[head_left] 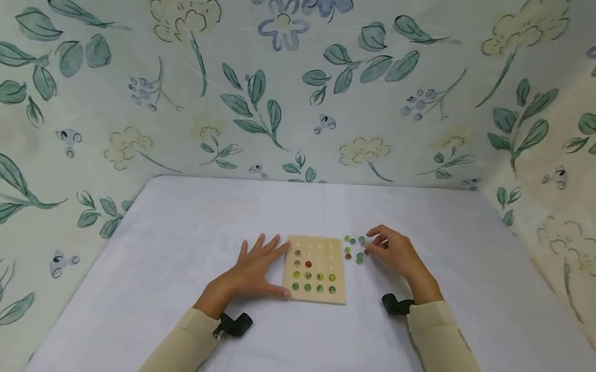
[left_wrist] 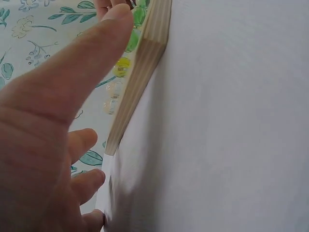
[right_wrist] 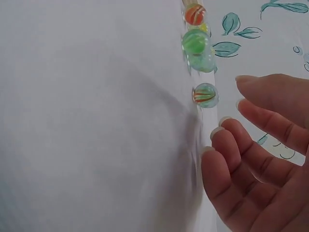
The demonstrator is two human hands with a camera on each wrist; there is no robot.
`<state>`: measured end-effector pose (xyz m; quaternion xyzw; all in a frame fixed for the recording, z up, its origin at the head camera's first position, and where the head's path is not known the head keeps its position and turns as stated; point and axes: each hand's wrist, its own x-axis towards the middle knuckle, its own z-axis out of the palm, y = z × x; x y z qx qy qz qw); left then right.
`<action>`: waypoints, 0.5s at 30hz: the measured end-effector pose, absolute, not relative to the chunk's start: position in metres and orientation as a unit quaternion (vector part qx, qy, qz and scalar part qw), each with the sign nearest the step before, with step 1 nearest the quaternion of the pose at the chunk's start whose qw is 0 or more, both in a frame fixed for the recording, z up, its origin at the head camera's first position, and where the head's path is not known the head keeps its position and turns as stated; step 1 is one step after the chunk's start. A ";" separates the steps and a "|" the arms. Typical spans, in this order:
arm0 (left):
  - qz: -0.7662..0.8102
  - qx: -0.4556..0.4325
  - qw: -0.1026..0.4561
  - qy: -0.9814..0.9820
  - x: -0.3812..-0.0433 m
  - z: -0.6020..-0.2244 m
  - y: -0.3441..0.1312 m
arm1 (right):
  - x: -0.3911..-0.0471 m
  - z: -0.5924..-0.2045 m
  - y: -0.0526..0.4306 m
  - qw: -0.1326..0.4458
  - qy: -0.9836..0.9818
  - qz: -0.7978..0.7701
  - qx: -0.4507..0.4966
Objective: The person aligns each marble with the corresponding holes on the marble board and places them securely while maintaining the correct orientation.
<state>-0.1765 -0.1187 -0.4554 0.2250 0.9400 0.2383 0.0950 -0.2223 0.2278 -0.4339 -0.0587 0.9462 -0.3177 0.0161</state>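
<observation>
Left hand [head_left: 256,268]: spread fingers touching board's [head_left: 313,298] left edge; right hand [head_left: 397,253]: loosely curled, empty, beside marbles [right_wrist: 195,42] right of board; light pinch advisable.

High forward-down head view; close, low wrist views; board [head_left: 326,266] in head and left

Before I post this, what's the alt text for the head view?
A person's left grip, fingers spread, lies along the left edge of a wooden board partly filled with marbles, while the right grip is beside loose marbles right of the board. The board lies on a white cloth before a floral backdrop.
</observation>
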 end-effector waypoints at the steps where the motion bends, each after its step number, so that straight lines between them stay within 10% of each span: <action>1: 0.236 0.222 0.094 0.941 -0.176 -0.456 -0.119 | -0.223 -0.434 0.228 0.017 0.945 -0.321 -0.063; 15: 0.230 0.229 0.080 0.942 -0.175 -0.469 -0.118 | -0.233 -0.439 0.237 0.071 0.929 -0.360 -0.046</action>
